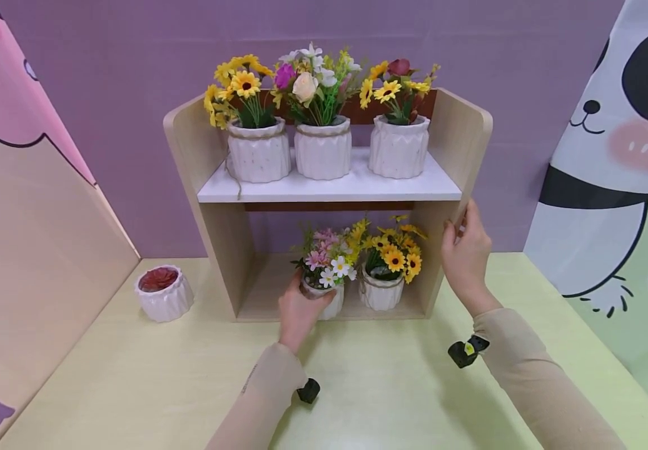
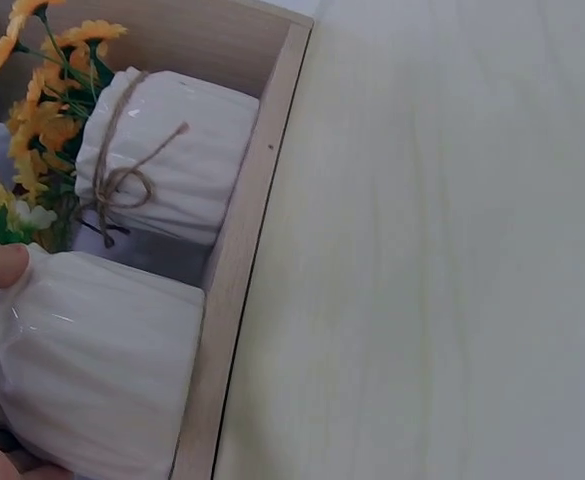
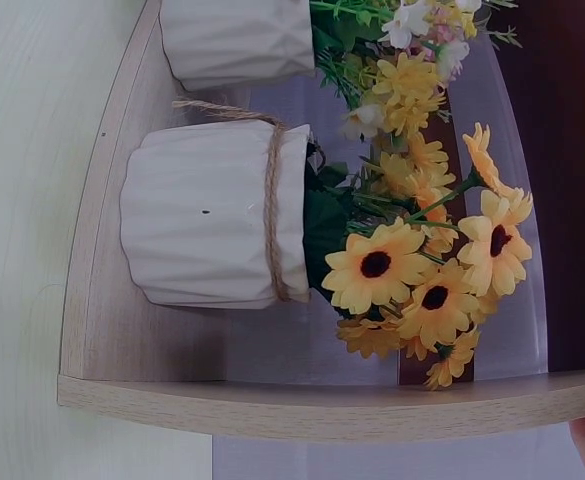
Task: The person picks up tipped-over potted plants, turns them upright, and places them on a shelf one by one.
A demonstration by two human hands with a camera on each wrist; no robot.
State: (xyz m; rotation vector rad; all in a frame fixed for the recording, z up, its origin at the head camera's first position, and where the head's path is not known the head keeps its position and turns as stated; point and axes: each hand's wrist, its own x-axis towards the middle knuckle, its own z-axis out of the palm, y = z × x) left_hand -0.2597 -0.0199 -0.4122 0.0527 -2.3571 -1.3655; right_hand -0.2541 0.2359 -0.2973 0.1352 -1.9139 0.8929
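Observation:
My left hand (image 1: 297,310) grips a white ribbed pot (image 2: 97,360) of pink and white flowers (image 1: 329,256) on the lower level of a small wooden shelf (image 1: 219,262). In the left wrist view its thumb lies at the pot's rim, with fingertips on the opposite side. The pot stands close to the shelf's front edge. To its right is a white pot (image 3: 212,215) tied with twine, holding yellow sunflowers (image 1: 394,256). My right hand (image 1: 467,259) holds the shelf's right side panel (image 1: 459,144) by its front edge, below the upper board.
Three flower pots stand on the white upper board (image 1: 329,190): sunflowers (image 1: 245,84) at left, mixed flowers (image 1: 309,81) in the middle, a red-and-yellow bunch (image 1: 397,87) at right. A white pot with a red plant (image 1: 164,300) sits on the table (image 1: 369,387), left of the shelf.

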